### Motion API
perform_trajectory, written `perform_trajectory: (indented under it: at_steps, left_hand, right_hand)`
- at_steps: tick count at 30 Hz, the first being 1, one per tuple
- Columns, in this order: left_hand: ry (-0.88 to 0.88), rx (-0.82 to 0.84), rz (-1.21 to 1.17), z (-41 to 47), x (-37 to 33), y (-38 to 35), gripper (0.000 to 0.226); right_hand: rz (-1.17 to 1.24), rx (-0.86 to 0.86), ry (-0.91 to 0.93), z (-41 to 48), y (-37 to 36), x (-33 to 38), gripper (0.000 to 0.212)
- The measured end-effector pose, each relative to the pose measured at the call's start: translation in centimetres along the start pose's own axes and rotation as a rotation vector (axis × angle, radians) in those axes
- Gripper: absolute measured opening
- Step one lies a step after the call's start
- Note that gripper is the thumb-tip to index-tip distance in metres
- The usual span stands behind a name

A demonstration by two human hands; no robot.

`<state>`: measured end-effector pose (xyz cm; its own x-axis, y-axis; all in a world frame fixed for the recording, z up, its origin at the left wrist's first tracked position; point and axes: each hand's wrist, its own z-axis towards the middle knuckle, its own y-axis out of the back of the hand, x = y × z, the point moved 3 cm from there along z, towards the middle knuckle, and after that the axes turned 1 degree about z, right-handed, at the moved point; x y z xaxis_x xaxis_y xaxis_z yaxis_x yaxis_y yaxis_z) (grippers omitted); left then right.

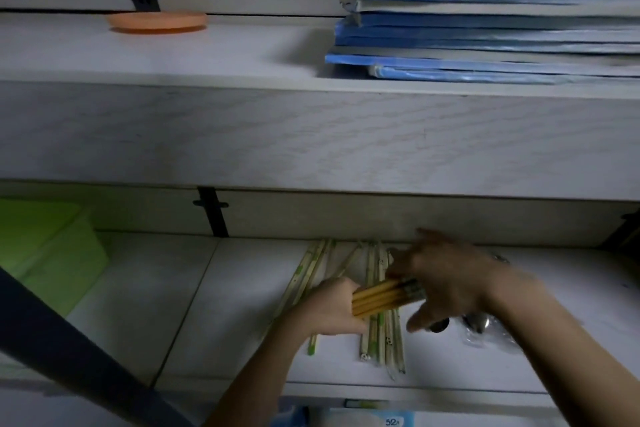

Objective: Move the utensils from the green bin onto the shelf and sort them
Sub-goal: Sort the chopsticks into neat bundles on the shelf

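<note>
On the lower shelf (194,305) lie several paper-wrapped chopsticks (379,340) in a loose row, pointing front to back. Above them a bundle of yellow wooden chopsticks (381,298) is held between both hands. My left hand (329,312) grips the bundle's left end. My right hand (446,284) holds the dark right end, fingers spread over it. The green bin (48,250) stands at the far left of the same shelf. Plastic-wrapped metal spoons (481,326) lie just under my right hand.
The upper shelf (242,55) carries an orange lid (157,21) at the back left and a stack of blue folders (485,31) on the right. A dark bar (69,354) crosses the lower left corner. Black brackets (212,211) run up the back wall.
</note>
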<state>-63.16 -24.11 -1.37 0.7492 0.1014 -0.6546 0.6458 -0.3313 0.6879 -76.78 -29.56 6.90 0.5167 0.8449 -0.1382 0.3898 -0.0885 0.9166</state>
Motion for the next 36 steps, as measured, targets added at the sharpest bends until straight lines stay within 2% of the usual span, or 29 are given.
perform_trajectory:
  at_steps: [2,7,10,12,13,15,16,17,19,21,22,25,28,32,36]
  left_hand:
    - [-0.016,0.021,0.260,0.0,-0.2,0.5,0.015]
    - [-0.082,-0.084,0.818,0.2,0.2,0.4,0.009]
    - [-0.094,-0.278,0.968,0.0,2.4,0.3,0.029]
    - [-0.092,-0.530,0.857,-1.1,4.4,0.4,0.058]
    - [-0.052,-0.660,0.713,-1.8,5.6,0.5,0.068]
    - [0.089,-0.891,0.290,-3.5,7.8,0.7,0.069]
    - [0.174,-0.919,0.068,-4.2,8.5,0.6,0.060]
    - [0.251,-0.873,-0.131,-4.6,9.1,0.5,0.050]
    - [0.343,-0.624,-0.559,-4.6,9.7,-0.4,0.032]
    - [0.412,-0.449,-0.968,-4.5,10.2,-1.0,0.029]
    - [0.470,-0.443,-1.047,-4.7,10.7,-1.0,0.032]
    - [0.611,-0.493,-1.004,-5.2,13.4,-0.1,0.044]
    - [0.646,-0.507,-0.989,-5.7,15.2,1.2,0.036]
    - [0.687,-0.478,-0.905,-5.0,16.9,2.7,0.036]
    - [0.655,-0.464,-0.817,-3.7,18.0,3.7,0.033]
  right_hand:
    - [0.188,0.085,0.006,1.1,-3.3,0.6,0.047]
    - [0.810,0.178,0.006,3.6,-9.8,2.8,0.014]
    - [1.284,0.234,0.007,4.0,-10.8,5.4,0.013]
    - [1.533,0.225,-0.036,4.7,-11.3,6.9,0.010]
    - [1.658,0.230,-0.080,5.2,-11.5,7.8,0.008]
    - [1.849,0.259,-0.225,6.3,-12.0,9.5,0.011]
    - [1.927,0.275,-0.290,7.0,-12.1,10.4,0.012]
    - [2.005,0.293,-0.333,7.6,-12.0,11.4,0.013]
    - [2.136,0.328,-0.351,8.9,-11.3,13.6,0.014]
    - [2.216,0.335,-0.327,10.0,-10.0,15.7,0.015]
    - [2.241,0.323,-0.318,10.6,-9.4,16.7,0.015]
    - [2.235,0.255,-0.303,12.4,-8.1,18.9,0.007]
    - [2.180,0.226,-0.288,14.1,-7.9,20.1,0.008]
    - [2.107,0.167,-0.261,15.9,-7.3,20.7,0.010]
    - [1.895,0.152,-0.230,17.1,-7.4,20.6,0.006]
